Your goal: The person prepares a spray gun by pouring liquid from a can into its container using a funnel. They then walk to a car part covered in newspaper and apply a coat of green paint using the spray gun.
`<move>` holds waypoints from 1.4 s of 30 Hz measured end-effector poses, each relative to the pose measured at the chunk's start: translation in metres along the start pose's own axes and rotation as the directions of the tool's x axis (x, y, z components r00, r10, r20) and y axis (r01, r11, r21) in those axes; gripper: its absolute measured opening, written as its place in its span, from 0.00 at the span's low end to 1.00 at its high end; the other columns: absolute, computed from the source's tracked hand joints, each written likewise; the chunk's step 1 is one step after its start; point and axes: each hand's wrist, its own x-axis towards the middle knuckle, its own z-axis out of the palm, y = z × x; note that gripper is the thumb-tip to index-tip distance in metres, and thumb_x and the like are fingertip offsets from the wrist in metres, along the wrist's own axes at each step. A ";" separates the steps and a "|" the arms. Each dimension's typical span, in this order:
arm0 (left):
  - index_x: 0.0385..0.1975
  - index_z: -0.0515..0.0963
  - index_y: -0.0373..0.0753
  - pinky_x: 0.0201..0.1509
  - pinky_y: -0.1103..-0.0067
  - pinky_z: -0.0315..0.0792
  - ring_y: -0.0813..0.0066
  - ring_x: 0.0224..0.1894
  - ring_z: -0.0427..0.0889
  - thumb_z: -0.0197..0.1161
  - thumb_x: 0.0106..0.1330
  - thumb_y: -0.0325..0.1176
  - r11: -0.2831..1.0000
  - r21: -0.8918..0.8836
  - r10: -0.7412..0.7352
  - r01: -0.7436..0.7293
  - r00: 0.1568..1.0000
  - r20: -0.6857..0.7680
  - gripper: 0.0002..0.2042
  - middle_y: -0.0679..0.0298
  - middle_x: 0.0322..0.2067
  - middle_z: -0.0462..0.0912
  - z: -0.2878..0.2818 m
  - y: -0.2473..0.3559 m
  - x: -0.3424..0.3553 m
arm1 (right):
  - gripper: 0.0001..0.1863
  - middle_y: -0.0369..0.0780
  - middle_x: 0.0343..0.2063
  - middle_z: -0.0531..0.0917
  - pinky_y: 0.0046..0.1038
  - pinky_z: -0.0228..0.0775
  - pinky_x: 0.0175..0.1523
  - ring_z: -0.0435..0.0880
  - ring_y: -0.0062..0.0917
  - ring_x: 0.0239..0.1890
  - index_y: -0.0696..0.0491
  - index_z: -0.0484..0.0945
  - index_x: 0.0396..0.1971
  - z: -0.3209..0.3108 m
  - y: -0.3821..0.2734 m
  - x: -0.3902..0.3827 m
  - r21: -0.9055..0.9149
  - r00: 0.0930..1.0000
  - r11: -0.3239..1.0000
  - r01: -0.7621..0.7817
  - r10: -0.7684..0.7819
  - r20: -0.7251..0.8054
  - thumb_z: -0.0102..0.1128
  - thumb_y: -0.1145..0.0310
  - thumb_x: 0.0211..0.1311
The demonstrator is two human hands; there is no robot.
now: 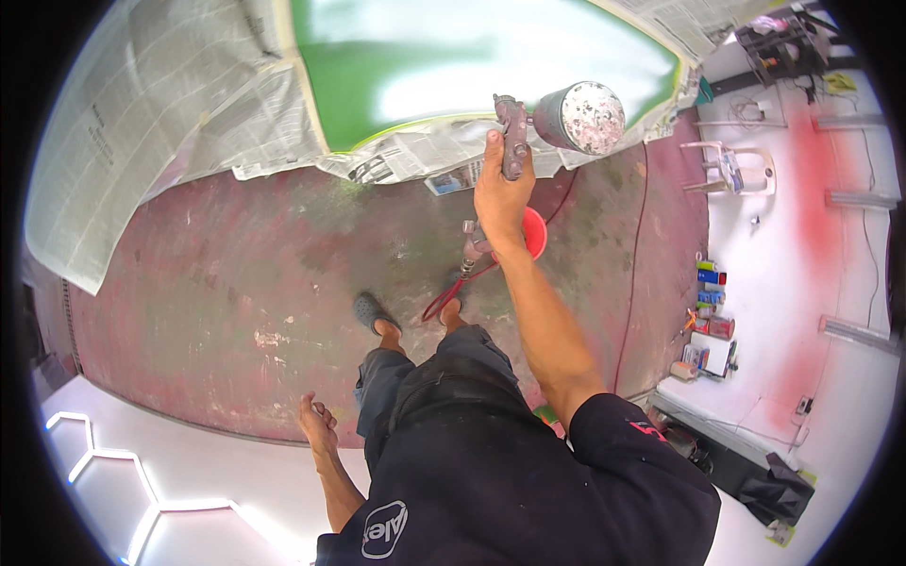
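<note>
My right hand [503, 203] is wrapped around the grip of a paint spray gun [512, 137], reaching out ahead of me. The gun's round cup [578, 118] is spattered with paint and tips to the right. Just beyond it lies a green panel [344, 90] with a broad white patch across its middle. A red hose [442, 300] loops below the gun's lower fitting. Down by my left side, my left hand [319, 424] hangs with its fingers curled in, and nothing shows in it.
Masking newspaper [406, 156] borders the panel, and a translucent sheet [94, 179] drapes at the left. A red bucket [534, 233] stands on the stained floor [245, 274]. To the right are a white plastic chair [746, 174] and several cans and boxes [710, 325] by the wall.
</note>
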 end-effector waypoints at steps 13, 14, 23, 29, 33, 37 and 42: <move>0.55 0.74 0.41 0.17 0.83 0.56 0.84 0.17 0.62 0.53 0.80 0.51 0.997 -0.078 -0.020 0.012 0.995 -0.102 0.19 0.72 0.25 0.66 -0.055 -0.022 0.002 | 0.17 0.39 0.21 0.78 0.30 0.68 0.31 0.74 0.20 0.24 0.60 0.75 0.39 0.118 -0.010 -0.056 0.009 0.971 1.000 -0.011 0.009 0.241 0.62 0.60 0.78; 0.54 0.74 0.41 0.17 0.83 0.56 0.84 0.17 0.62 0.53 0.80 0.51 0.997 -0.076 -0.022 0.014 0.994 -0.105 0.19 0.72 0.25 0.66 -0.058 -0.022 0.003 | 0.17 0.40 0.22 0.78 0.31 0.69 0.31 0.74 0.21 0.24 0.61 0.76 0.40 0.123 -0.009 -0.058 -0.001 0.966 1.000 -0.021 0.020 0.257 0.63 0.60 0.77; 0.54 0.75 0.41 0.18 0.83 0.54 0.84 0.17 0.61 0.54 0.78 0.48 0.998 -0.060 -0.035 0.029 0.995 -0.098 0.18 0.71 0.24 0.65 -0.057 -0.014 0.013 | 0.19 0.54 0.38 0.86 0.41 0.76 0.46 0.86 0.50 0.39 0.63 0.78 0.52 0.127 0.039 -0.066 -0.141 0.964 0.970 0.196 -0.164 0.211 0.68 0.65 0.71; 0.56 0.74 0.41 0.19 0.83 0.55 0.85 0.18 0.61 0.52 0.79 0.49 0.997 -0.047 -0.072 0.067 0.992 -0.106 0.19 0.71 0.25 0.66 -0.064 -0.018 0.020 | 0.19 0.53 0.39 0.87 0.42 0.77 0.46 0.87 0.50 0.40 0.62 0.81 0.49 0.121 0.054 -0.076 -0.242 0.882 0.917 0.318 -0.192 0.431 0.69 0.62 0.70; 0.56 0.74 0.40 0.18 0.83 0.55 0.85 0.18 0.61 0.51 0.79 0.49 0.993 -0.067 -0.102 0.094 0.987 -0.121 0.19 0.71 0.25 0.66 -0.060 -0.019 0.023 | 0.18 0.48 0.27 0.85 0.34 0.73 0.35 0.83 0.32 0.28 0.64 0.78 0.44 0.116 0.051 -0.077 -0.237 0.819 0.850 0.470 -0.321 0.475 0.67 0.62 0.73; 0.56 0.74 0.40 0.18 0.83 0.55 0.85 0.18 0.61 0.51 0.79 0.48 0.992 -0.086 -0.099 0.092 0.992 -0.078 0.19 0.72 0.24 0.65 -0.058 -0.027 0.035 | 0.15 0.53 0.39 0.87 0.41 0.77 0.47 0.87 0.51 0.41 0.61 0.84 0.46 0.103 0.030 -0.071 -0.288 0.861 0.878 0.383 -0.226 0.456 0.70 0.65 0.69; 0.55 0.75 0.40 0.18 0.83 0.54 0.85 0.17 0.60 0.52 0.79 0.48 0.989 -0.096 -0.116 0.111 0.992 -0.056 0.18 0.73 0.23 0.64 -0.053 -0.024 0.040 | 0.11 0.50 0.40 0.88 0.41 0.77 0.51 0.86 0.46 0.42 0.60 0.86 0.45 0.097 0.025 -0.052 -0.242 0.699 0.678 0.694 -0.555 0.450 0.70 0.72 0.64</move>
